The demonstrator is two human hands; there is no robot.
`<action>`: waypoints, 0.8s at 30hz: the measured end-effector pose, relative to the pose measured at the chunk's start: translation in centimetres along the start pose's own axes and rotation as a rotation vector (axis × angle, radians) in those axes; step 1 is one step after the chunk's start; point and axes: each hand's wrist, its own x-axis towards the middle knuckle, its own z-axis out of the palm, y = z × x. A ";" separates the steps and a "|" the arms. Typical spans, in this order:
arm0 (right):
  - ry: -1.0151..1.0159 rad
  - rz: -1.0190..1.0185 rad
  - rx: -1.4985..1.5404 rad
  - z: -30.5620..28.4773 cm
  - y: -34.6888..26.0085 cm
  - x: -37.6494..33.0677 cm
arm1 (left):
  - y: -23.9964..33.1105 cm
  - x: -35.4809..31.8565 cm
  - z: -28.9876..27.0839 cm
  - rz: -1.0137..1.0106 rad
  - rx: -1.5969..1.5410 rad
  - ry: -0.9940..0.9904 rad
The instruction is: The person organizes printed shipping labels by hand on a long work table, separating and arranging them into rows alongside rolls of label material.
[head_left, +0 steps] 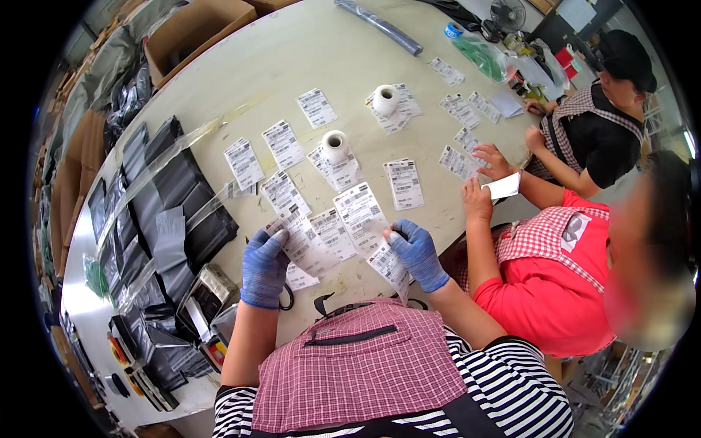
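My left hand [264, 269], in a blue glove with bare fingertips, pinches a white printed label [308, 247] at its upper left corner. A similar glove covers my right hand [418, 255], whose thumb and fingers grip a strip of printed labels [363, 215]. One part of that strip rises toward the table's middle, and another hangs down beside my right wrist. Beneath and beyond my hands lie several more printed labels [283, 191] on the pale table [270, 58]. A white roll [335, 145] stands on one group of them.
Dark plastic mailing bags [175, 190] lie left, crossed by clear tape. Another white roll [385, 99] and a dark rolled sheet [380, 28] are farther away. On the right, a co-worker in red [537, 270] holds white paper [502, 186]; another person [591, 131] sits beyond.
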 end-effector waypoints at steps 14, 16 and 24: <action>0.118 0.167 0.193 0.0 5.8 2.2 | -3.3 3.8 0.5 -0.126 0.041 0.073; 0.079 0.164 0.171 0.5 6.2 2.4 | -3.2 3.9 -0.6 -0.135 0.066 0.126; 0.107 0.181 0.114 1.4 8.7 4.4 | -1.0 4.6 -3.9 -0.083 0.099 0.254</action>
